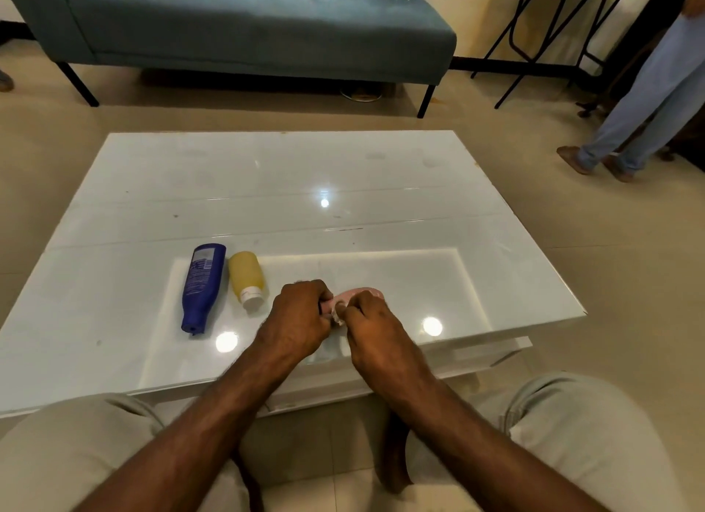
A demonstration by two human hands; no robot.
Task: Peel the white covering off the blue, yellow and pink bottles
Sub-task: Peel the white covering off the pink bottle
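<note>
Centrally, the pink bottle [360, 293] sits between both hands above the white table [267, 176]. The left hand [297, 321] grips its near end, and the right hand [375, 332] pinches what appears to be white covering [338, 318]. The blue bottle [202, 286] and yellow bottle [247, 277] lie just left.

One wide-angle camera sits on the person's head and faces forward and steeply down. It looks from close above the lap: the left knee [65, 450] and right knee [583, 427] fill the lower corners. The white tabletop [267, 176] spans the middle, near. Farther off, the upper part takes in the tiled floor [572, 282] and a blue-grey sofa [248, 35]. Straight edges bow outward.
</note>
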